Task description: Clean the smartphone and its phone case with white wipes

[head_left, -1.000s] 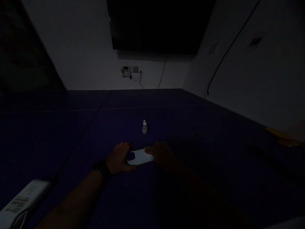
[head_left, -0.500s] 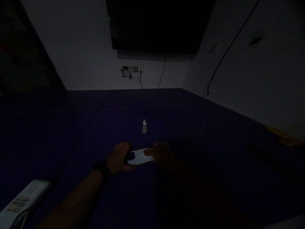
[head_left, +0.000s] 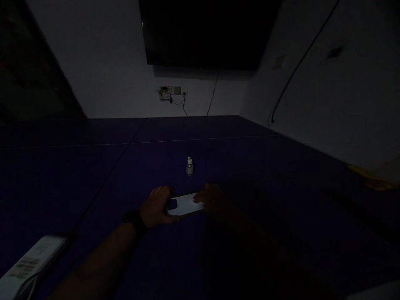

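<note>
A pale phone case point(head_left: 184, 205) with a dark camera cutout lies flat on the purple surface in front of me. My left hand point(head_left: 160, 205) grips its left end, thumb along the near edge and fingers at the far edge. On the right part of the case, my right hand point(head_left: 212, 201) presses a small white wad point(head_left: 196, 201), perhaps tissue or cotton, under its fingertips. Dim light hides most of that hand. Just beyond the case stands a small dropper bottle point(head_left: 189, 167), upright, with a white top and a label.
A white power strip point(head_left: 34, 260) with a cable lies at the lower left. Far back, a wall bears sockets point(head_left: 173, 91) with plugged cords, below a large dark screen point(head_left: 206, 33). A yellowish item point(head_left: 371, 177) lies by the right wall.
My right hand has slid a little to the right along the case with the white wad, baring more of its middle. My left hand and the bottle have stayed in place.
</note>
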The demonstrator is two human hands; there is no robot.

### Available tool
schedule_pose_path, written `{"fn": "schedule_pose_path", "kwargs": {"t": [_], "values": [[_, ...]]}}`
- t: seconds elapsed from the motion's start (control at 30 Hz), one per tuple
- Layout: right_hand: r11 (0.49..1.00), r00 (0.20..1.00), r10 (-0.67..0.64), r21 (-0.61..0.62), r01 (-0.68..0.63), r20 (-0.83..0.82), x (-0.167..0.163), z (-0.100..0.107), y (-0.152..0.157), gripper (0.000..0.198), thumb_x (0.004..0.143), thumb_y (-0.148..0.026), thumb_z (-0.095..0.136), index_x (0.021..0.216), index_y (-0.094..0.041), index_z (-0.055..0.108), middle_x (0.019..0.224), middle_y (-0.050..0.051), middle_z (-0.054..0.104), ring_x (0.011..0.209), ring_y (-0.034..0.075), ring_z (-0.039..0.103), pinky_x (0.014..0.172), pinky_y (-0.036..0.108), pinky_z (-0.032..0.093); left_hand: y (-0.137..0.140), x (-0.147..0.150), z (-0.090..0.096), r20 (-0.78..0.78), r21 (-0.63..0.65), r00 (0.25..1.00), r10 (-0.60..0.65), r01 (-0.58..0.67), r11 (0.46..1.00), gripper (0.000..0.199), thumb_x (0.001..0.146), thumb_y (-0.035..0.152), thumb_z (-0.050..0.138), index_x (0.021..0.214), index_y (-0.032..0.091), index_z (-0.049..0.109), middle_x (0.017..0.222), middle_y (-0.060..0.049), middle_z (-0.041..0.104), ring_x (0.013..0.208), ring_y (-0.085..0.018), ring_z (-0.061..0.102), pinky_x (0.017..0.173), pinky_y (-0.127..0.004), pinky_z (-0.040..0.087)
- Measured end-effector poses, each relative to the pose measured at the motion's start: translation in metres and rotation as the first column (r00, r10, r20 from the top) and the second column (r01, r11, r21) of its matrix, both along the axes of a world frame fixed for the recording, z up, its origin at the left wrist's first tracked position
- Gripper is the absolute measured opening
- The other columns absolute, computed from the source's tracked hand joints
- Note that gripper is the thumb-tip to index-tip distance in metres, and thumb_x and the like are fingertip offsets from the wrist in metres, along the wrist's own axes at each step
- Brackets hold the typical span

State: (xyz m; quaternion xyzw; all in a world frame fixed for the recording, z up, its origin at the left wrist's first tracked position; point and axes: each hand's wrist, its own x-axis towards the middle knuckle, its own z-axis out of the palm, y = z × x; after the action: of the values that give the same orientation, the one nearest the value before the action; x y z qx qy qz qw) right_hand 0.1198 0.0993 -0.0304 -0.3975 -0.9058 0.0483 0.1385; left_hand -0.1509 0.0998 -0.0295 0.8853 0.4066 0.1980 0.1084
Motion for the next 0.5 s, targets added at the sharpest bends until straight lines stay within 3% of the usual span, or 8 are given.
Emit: {"fn": "schedule_pose_path", "kwargs": {"t": [0.13,0.23,0.33,0.5], "values": [[0.998,0.998,-0.061,0.035,0.060,0.026,-0.0009,-0.0002,-0.0006,0.038,0.085,-0.009,0.051,0.112,-0.021,0.074,0.121,0.006,0.073,0.094,0.023,0.061,0.087,0.038,0.043,-0.0002,-0.0003,-0.0002,0.002,-0.002,1.000,0.000,0.000,1.000,0.072,0.061,0.055,0.085,0.115,0.025,0.048,0.116,-0.008,0.060,0.105,-0.033,0.058,0.091,-0.046,0.044],[0.998,0.999,0.050,0.032,-0.051,0.014,-0.0049,-0.0026,-0.0024,0.042,0.087,-0.007,0.047,0.117,-0.021,0.072,0.126,0.005,0.071,0.095,0.022,0.061,0.085,0.037,0.043,0.0004,-0.0004,-0.0008,0.000,-0.003,1.000,0.000,0.000,1.000,0.072,0.060,0.055,0.085,0.114,0.025,0.048,0.116,-0.008,0.060,0.106,-0.033,0.058,0.091,-0.047,0.044],[0.993,0.992,0.119,0.011,-0.119,-0.047,-0.0019,-0.0046,-0.0006,0.038,0.085,-0.007,0.048,0.108,-0.022,0.075,0.119,0.005,0.074,0.095,0.021,0.063,0.090,0.039,0.042,0.0007,-0.0003,-0.0010,0.000,-0.003,1.000,0.002,-0.002,1.000,0.072,0.060,0.055,0.086,0.114,0.024,0.049,0.116,-0.008,0.060,0.107,-0.034,0.057,0.092,-0.048,0.043],[0.997,0.997,-0.071,0.030,0.070,0.026,0.0030,-0.0024,0.0013,0.038,0.083,-0.009,0.051,0.109,-0.022,0.075,0.119,0.006,0.074,0.095,0.024,0.061,0.086,0.040,0.042,0.0001,-0.0001,-0.0006,0.002,-0.004,1.000,-0.002,0.002,1.000,0.072,0.061,0.054,0.086,0.115,0.025,0.049,0.117,-0.008,0.060,0.107,-0.033,0.057,0.092,-0.047,0.043]]}}
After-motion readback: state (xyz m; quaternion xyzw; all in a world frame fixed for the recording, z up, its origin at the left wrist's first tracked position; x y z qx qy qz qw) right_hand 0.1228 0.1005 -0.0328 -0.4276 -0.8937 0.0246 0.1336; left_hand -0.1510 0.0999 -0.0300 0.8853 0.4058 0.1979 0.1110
